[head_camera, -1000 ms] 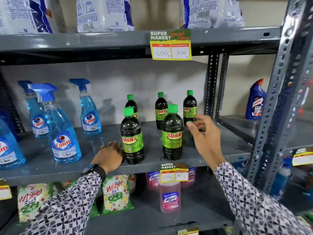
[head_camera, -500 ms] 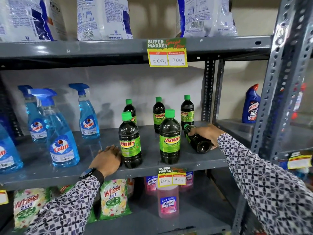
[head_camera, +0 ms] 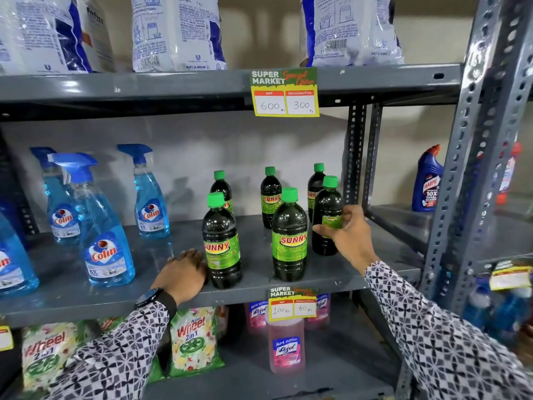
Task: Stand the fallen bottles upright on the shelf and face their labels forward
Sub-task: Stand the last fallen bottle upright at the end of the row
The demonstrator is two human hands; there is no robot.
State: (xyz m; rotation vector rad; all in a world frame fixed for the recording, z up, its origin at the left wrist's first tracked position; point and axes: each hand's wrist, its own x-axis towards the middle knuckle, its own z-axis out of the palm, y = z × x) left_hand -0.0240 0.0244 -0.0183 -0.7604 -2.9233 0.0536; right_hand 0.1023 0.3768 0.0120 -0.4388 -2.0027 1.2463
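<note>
Several dark Sunny bottles with green caps stand on the grey middle shelf (head_camera: 288,287). My right hand (head_camera: 346,235) grips the rightmost front bottle (head_camera: 327,209), which stands upright; its label is turned to the right, half hidden by my fingers. Two front bottles, one at the left (head_camera: 220,241) and one in the middle (head_camera: 289,235), show their Sunny labels forward. Three more stand behind: the back-left bottle (head_camera: 222,189), the back-middle bottle (head_camera: 270,194) and the back-right bottle (head_camera: 315,186). My left hand (head_camera: 184,274) lies flat on the shelf beside the left front bottle.
Blue Colin spray bottles (head_camera: 105,226) fill the shelf's left part. White detergent bags (head_camera: 176,30) sit on the top shelf. Wheel packets (head_camera: 194,342) and pink Lizol bottles (head_camera: 285,345) are below. A slotted steel upright (head_camera: 473,174) stands at the right, with a Harpic bottle (head_camera: 427,183) behind it.
My right hand took hold of a bottle lying on its side at the right and raised it upright. The left hand stayed on the shelf.
</note>
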